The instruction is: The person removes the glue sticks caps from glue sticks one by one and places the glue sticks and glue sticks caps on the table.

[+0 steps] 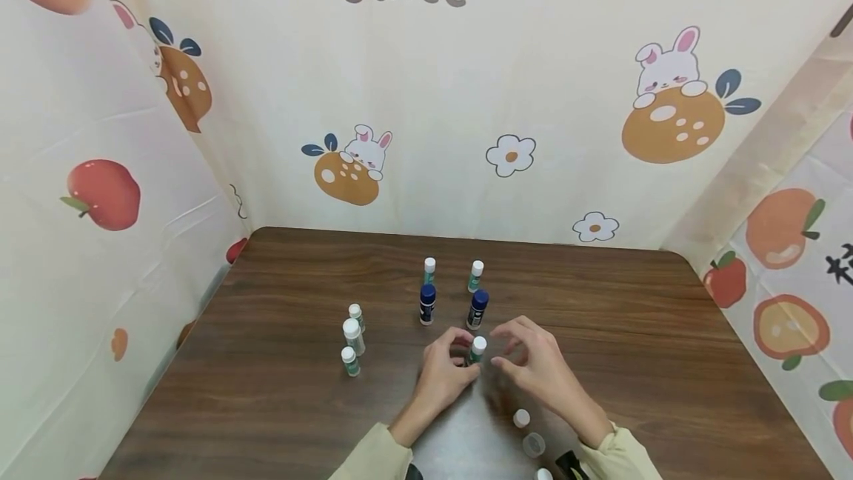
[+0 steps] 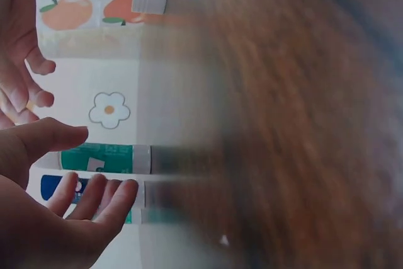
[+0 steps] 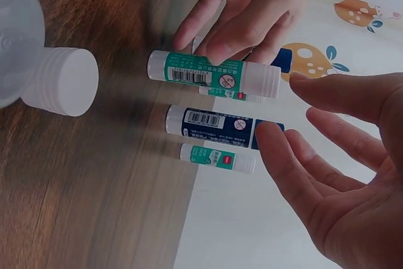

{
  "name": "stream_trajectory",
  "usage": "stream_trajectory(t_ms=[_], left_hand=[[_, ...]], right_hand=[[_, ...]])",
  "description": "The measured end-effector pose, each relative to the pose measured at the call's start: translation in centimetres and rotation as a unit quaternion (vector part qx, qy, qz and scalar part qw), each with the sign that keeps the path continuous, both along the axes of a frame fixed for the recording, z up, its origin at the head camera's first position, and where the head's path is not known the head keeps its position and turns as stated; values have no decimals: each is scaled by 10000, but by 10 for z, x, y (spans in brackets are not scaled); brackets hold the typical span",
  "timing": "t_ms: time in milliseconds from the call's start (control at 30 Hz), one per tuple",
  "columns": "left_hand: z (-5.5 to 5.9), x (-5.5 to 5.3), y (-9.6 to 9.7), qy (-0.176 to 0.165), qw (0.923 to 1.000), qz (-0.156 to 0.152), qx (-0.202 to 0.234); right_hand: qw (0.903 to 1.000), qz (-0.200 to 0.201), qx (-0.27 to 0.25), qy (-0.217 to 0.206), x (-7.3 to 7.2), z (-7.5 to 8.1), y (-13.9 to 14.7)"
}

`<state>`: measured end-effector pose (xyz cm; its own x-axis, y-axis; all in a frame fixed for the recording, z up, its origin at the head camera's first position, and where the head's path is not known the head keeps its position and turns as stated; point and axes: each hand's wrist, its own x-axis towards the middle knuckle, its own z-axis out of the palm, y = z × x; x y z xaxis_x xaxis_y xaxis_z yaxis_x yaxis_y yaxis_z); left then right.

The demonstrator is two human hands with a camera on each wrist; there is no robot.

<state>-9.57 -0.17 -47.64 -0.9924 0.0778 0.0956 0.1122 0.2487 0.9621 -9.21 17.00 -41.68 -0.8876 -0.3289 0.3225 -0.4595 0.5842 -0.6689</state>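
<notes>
A green glue stick (image 1: 477, 350) with a white cap stands upright on the table between my two hands. My left hand (image 1: 445, 369) curves around its left side, thumb and fingers spread apart. In the left wrist view, small gaps show between that hand and the green glue stick (image 2: 107, 159). My right hand (image 1: 538, 365) hovers just right of the stick, fingers loosely bent and holding nothing. Behind stand two blue glue sticks (image 1: 477, 310) (image 1: 427, 304) and two more green glue sticks (image 1: 475, 277) (image 1: 429, 271), all upright.
Left on the wooden table (image 1: 266, 361), three white-capped bottles or sticks (image 1: 353, 338) stand in a row. Near the front lie a white cap (image 1: 521, 418), a clear round piece (image 1: 533, 444) and another white item (image 1: 543, 474). A printed curtain (image 1: 440, 80) rises behind the table.
</notes>
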Motion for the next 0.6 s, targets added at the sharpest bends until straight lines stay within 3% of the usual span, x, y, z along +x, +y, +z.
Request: stream_trajectory(t_ms=[400,600], left_hand=[[-2,-3,4,5,9996,-85,-254],[3,-2,2,180,9993,-131,-300]], right_hand=[[9998,198,27,61,-3,-3,-4],[9998,214,-19,22,-3,0,-5]])
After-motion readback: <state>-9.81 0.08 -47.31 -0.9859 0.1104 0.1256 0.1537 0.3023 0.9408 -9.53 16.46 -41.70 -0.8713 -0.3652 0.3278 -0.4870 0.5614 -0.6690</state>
